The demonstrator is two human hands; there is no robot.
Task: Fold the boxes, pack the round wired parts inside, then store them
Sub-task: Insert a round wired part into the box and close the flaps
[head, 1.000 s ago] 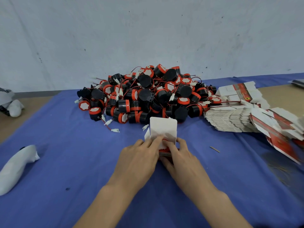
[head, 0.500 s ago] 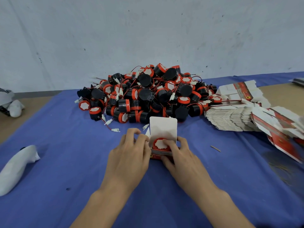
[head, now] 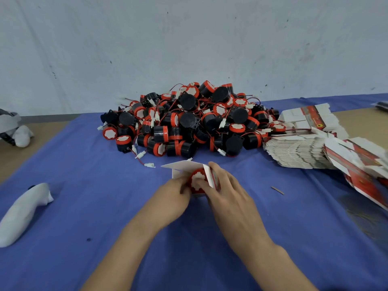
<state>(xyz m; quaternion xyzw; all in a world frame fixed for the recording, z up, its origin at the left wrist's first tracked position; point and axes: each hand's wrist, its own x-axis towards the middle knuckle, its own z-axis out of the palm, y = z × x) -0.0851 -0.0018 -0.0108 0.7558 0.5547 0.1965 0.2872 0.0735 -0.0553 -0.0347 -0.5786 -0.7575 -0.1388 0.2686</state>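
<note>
My left hand [head: 178,189] grips the open carton [head: 184,165] from 9 o'clock and my right hand [head: 228,190] pinches its 3 o'clock flap, I judge to steady the red-rimmed round part [head: 198,179] seated inside before closing

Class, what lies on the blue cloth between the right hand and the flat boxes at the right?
Between the right hand and the flat boxes: only a small thin sliver on otherwise bare cloth, head view.
</note>
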